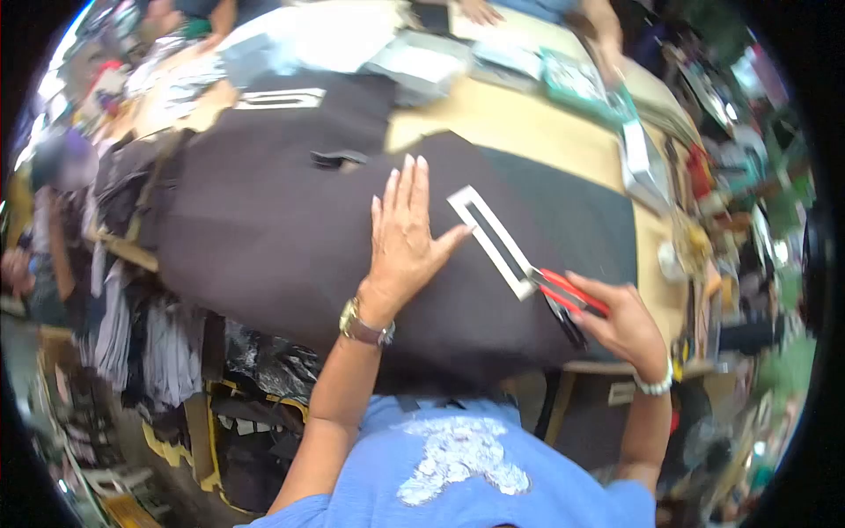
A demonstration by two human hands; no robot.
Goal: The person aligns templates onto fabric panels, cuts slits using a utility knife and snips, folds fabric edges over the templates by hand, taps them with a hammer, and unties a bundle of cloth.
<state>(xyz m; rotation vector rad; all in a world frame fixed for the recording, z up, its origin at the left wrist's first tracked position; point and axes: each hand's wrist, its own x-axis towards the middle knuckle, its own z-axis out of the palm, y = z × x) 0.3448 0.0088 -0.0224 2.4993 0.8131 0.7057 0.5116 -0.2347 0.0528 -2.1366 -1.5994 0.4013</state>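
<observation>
Dark brown fabric (290,194) is spread over the table in front of me. My left hand (403,238) lies flat on it, fingers stretched out, thumb tip near a white rectangular frame-shaped strip (506,251). My right hand (623,321) grips red-handled snips (576,293), whose metal tip is at the lower right end of this strip. Whether the tip touches it I cannot tell. Below the snips, a slim black object (568,326) lies partly hidden near my fingers. A similar white strip (280,99) sits on the fabric farther away.
A darker cloth piece (585,229) lies to the right on the table (506,119). Grey trays (418,66) and a green-edged tray (576,84) stand along the far side, where another person's arm (603,35) reaches in. Garments (172,343) hang at the left.
</observation>
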